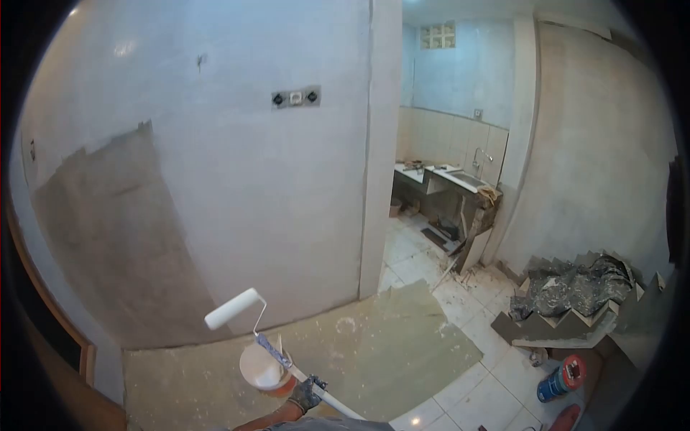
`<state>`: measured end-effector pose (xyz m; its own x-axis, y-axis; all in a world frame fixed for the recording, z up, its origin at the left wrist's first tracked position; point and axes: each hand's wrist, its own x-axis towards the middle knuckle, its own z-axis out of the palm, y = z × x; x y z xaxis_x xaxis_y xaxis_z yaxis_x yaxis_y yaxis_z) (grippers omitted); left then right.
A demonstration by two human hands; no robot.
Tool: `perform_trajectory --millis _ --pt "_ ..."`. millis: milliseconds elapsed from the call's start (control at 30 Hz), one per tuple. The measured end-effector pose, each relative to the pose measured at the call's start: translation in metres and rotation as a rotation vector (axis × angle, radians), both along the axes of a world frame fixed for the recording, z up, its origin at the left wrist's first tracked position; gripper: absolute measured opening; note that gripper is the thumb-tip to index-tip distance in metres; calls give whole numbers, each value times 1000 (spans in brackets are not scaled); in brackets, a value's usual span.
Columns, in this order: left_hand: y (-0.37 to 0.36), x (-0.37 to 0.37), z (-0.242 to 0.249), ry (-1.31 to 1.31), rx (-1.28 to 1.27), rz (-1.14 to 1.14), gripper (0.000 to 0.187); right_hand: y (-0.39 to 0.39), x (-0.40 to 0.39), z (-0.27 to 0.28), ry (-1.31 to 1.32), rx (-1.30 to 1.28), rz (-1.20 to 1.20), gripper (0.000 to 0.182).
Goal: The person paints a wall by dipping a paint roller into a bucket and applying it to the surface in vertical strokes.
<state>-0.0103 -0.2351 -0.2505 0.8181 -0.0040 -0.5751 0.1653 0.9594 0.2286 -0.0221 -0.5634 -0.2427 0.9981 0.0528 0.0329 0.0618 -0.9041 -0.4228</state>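
Observation:
My left hand (306, 394), in a dark, stained glove, is closed around the pale pole (335, 404) of a paint roller. At the far end the white roller sleeve (231, 309) is raised in front of the wall, joined by a bent wire frame to a blue, paint-smeared handle (273, 350). Just beneath the handle, on the floor, stands an orange bucket (284, 390) with whitish paint in it. The lower end of the pole runs down to the right, past my grey clothing. My right hand is out of view.
A sheet (388, 337) covers the floor along the whitish wall (287, 187), which has a bare grey-brown patch (118, 215) and sockets (296, 98). At right are a blue-and-red can (561, 378) and stacked boards under dark plastic (575, 287). A sink counter (460, 179) stands beyond the opening.

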Motion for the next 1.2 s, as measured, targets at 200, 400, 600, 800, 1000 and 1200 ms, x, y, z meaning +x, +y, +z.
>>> perform_trajectory --millis 200,400,600,800,1000,1200 --pt "-28 -177 -44 -75 51 112 9 -93 -152 -5 124 -321 377 62" --pt "-56 -304 -67 -172 -320 544 8 -30 -132 17 46 -505 1245 63" --pt "-71 -342 -14 296 290 602 50 136 -119 24 -227 -414 1685 63" --pt "-54 -342 13 318 418 708 54 189 -62 25 -479 -353 1776 64" --pt "-39 -360 28 202 466 801 43 182 -70 18 -632 -245 1617 64" --pt "-39 -387 45 304 720 709 39 190 -79 16 -799 -162 1538 65"
